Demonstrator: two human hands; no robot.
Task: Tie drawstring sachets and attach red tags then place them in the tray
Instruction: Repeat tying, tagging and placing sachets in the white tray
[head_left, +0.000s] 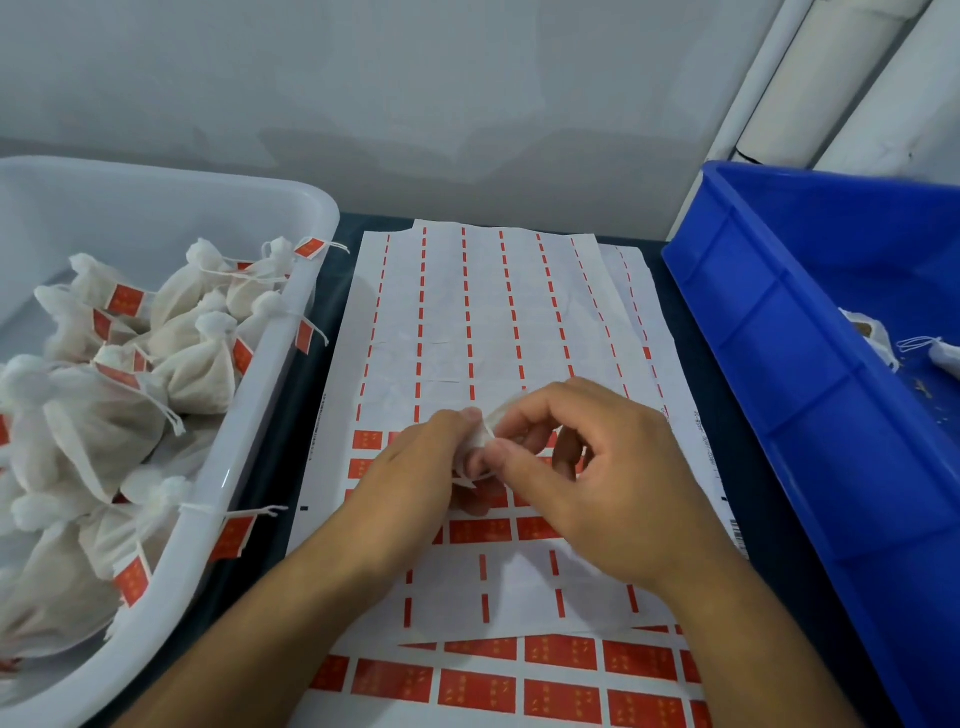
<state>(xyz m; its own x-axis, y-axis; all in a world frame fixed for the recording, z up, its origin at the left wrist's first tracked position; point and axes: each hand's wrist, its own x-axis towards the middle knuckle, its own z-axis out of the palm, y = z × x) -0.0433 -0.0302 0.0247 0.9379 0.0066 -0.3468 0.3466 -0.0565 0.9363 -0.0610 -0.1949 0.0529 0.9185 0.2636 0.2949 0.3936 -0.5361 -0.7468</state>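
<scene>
Head view showed me both hands meeting over the sticker sheet (498, 322), which lay on the dark table (691, 364) between the two bins. My left hand (415, 462) and right hand (587, 467) each had fingers curled in, pinching a small scrap of white material (480, 441) between the thumb and forefinger tips; I could not tell whether it was a peeled backing, a tag or a bit of string, as the fingers hid most of it. Red tags (480, 530) remained in rows on the sheet near its front edge, while the far rows were already stripped to thin red dashes.

Finished sachets (192, 364), tied and tagged, were heaped in the white tray (311, 218) at the table's left edge. At least one untied sachet (872, 332) sat in the blue bin (779, 338) on the right edge, its mouth open.

I judged the tags light, thin and sticky, prone to curling onto themselves, so best lifted by one corner and kept off the fingertips. The sachets looked soft and slack, likely to spill while open, so I would take them at the neck just below the drawstring.
</scene>
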